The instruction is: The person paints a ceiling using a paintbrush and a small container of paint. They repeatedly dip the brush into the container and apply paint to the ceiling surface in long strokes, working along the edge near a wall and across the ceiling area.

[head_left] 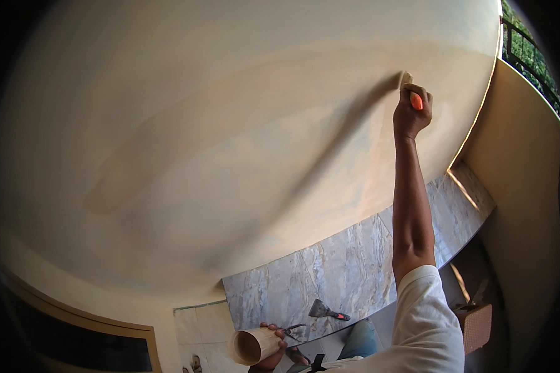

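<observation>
My right arm reaches far up and forward, and my right hand is closed round a paintbrush with an orange handle. Its pale head meets the cream wall, or comes very close to it. Low in the view, my left hand wraps round a pale cylindrical container, its open mouth tilted to the left; what is inside cannot be made out. A scraper with a grey blade and a black-and-red handle lies on the marble ledge, right of my left hand.
The marbled ledge runs along the foot of the wall. A dark-paned, tan-framed opening is at lower left. On the right stand a low side wall, a railing with greenery behind, and a brown woven-looking box.
</observation>
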`<act>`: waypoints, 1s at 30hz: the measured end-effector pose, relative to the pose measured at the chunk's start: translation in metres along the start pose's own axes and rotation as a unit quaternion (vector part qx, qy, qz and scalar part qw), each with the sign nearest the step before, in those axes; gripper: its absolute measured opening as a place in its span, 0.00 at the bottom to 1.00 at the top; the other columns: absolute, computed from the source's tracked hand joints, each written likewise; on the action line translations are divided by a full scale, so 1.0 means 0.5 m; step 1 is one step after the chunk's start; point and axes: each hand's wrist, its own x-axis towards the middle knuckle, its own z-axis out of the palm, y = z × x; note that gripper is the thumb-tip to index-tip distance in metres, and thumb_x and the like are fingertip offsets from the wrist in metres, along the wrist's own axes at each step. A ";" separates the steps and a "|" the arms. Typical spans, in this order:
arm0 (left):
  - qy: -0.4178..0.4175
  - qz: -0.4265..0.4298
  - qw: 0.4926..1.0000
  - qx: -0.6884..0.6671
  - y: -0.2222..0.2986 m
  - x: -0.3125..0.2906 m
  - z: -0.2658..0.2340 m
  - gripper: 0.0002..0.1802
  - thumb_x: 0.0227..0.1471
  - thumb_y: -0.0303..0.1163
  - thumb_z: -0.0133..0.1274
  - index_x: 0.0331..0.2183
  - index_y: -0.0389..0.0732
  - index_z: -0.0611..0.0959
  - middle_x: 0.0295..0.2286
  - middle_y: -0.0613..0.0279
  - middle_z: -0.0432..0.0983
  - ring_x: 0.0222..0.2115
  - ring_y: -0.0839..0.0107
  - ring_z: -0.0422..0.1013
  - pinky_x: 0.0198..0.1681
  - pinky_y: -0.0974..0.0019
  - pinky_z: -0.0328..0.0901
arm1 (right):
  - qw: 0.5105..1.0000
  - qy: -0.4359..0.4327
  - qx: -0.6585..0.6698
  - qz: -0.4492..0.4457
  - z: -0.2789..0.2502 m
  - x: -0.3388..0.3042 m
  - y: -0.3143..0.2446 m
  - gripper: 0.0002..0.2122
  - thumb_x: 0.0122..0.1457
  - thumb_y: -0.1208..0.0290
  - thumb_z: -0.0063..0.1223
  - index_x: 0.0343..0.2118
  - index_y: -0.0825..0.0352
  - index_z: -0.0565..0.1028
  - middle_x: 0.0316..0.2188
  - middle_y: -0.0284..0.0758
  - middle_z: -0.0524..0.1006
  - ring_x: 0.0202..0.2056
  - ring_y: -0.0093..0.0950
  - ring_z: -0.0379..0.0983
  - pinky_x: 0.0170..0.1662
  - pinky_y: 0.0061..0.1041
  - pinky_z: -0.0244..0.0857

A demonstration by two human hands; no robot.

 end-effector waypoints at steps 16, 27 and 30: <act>-0.021 0.040 0.999 0.026 0.064 -0.063 -0.013 0.29 0.58 0.49 0.58 0.57 0.47 0.77 0.54 0.59 0.71 0.56 0.55 0.67 0.57 0.46 0.66 | 0.999 -0.008 -0.014 0.049 0.024 0.005 -0.137 0.03 0.60 0.78 0.64 0.33 0.61 0.82 0.34 0.31 0.78 0.35 0.26 0.77 0.38 0.27 0.72; -0.005 0.020 1.000 0.011 0.068 -0.066 0.018 0.31 0.57 0.50 0.58 0.59 0.49 0.76 0.53 0.58 0.72 0.56 0.55 0.67 0.56 0.47 0.67 | 0.909 -0.285 0.223 -0.205 0.085 -0.288 -0.544 0.10 0.45 0.79 0.66 0.31 0.58 0.81 0.36 0.35 0.78 0.36 0.33 0.78 0.34 0.29 0.73; -0.020 0.025 0.999 0.008 0.092 -0.091 0.007 0.31 0.58 0.51 0.57 0.58 0.48 0.76 0.54 0.58 0.71 0.56 0.56 0.67 0.56 0.47 0.67 | 0.960 -0.169 0.201 -0.096 0.062 -0.224 -0.471 0.10 0.47 0.84 0.66 0.33 0.63 0.81 0.36 0.39 0.80 0.37 0.35 0.80 0.37 0.29 0.74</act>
